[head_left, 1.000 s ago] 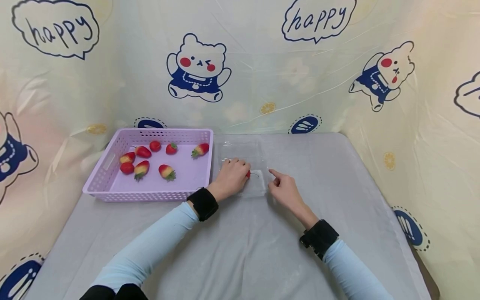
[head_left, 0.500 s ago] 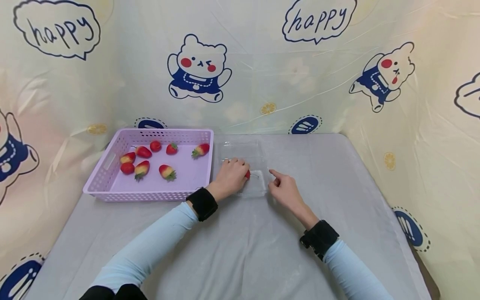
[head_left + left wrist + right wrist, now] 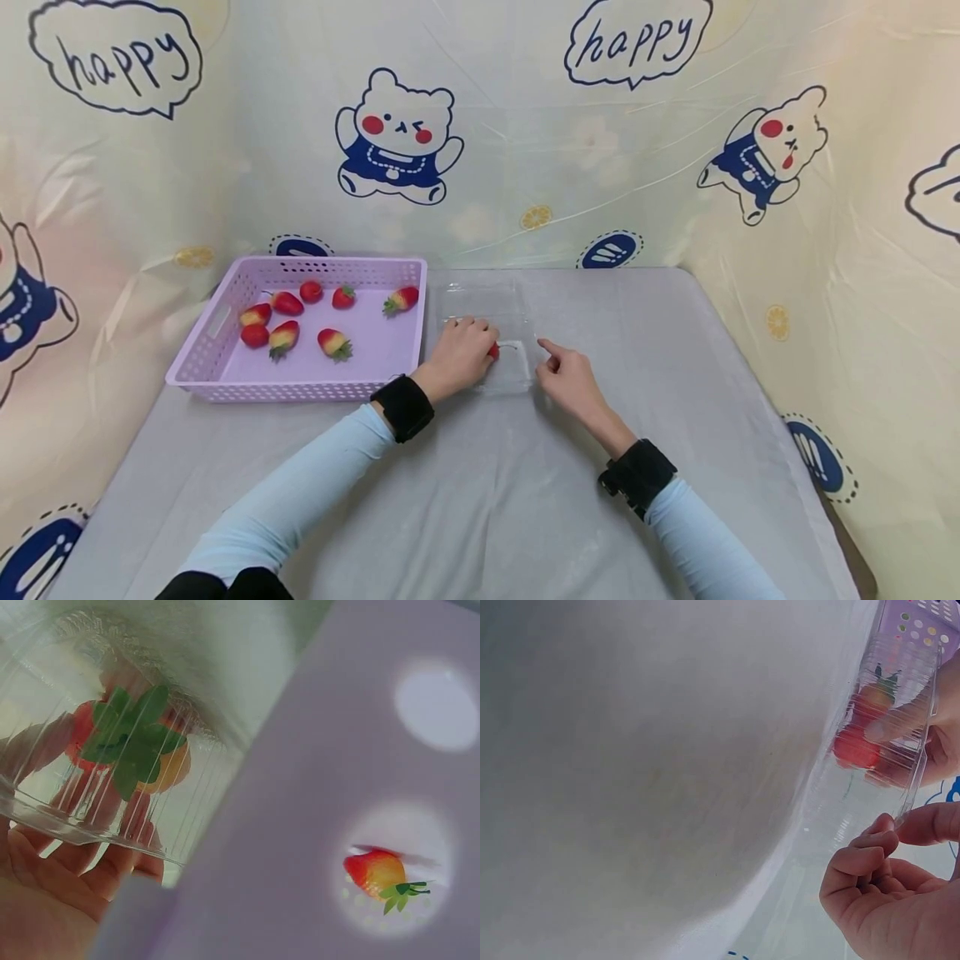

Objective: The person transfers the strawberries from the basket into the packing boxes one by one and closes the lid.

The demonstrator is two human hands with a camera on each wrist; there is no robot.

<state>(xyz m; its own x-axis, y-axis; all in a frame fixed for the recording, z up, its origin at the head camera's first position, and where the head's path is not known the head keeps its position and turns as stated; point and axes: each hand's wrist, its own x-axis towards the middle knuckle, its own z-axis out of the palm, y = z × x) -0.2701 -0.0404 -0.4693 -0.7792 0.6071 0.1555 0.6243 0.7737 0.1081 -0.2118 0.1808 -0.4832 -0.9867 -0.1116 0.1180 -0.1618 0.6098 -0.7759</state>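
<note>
My left hand (image 3: pixel 463 352) reaches into a clear plastic box (image 3: pixel 517 379) and holds a red cherry (image 3: pixel 493 351) near its floor. The cherry's thin stem points right. In the right wrist view, the thumb lies against the cherry (image 3: pixel 856 747), beside a strawberry (image 3: pixel 874 699) in the same box. Through the ribbed wall, the left wrist view shows the strawberry's green leaves (image 3: pixel 133 742) in front of the fingers, partly hiding what they grip. My right hand (image 3: pixel 889 885) pinches the box's rim between thumb and finger, its other fingers curled.
Left of the box stands a purple perforated basket (image 3: pixel 296 392) holding several strawberries (image 3: pixel 334 344) and round red fruits (image 3: pixel 254 336). Its right wall is close to the box and my left wrist. A grey cloth (image 3: pixel 637 333) covers the table; a printed curtain (image 3: pixel 510 125) hangs behind.
My left hand and the cherry have shifted very slightly left inside the box. The right hand keeps its place on the rim.
</note>
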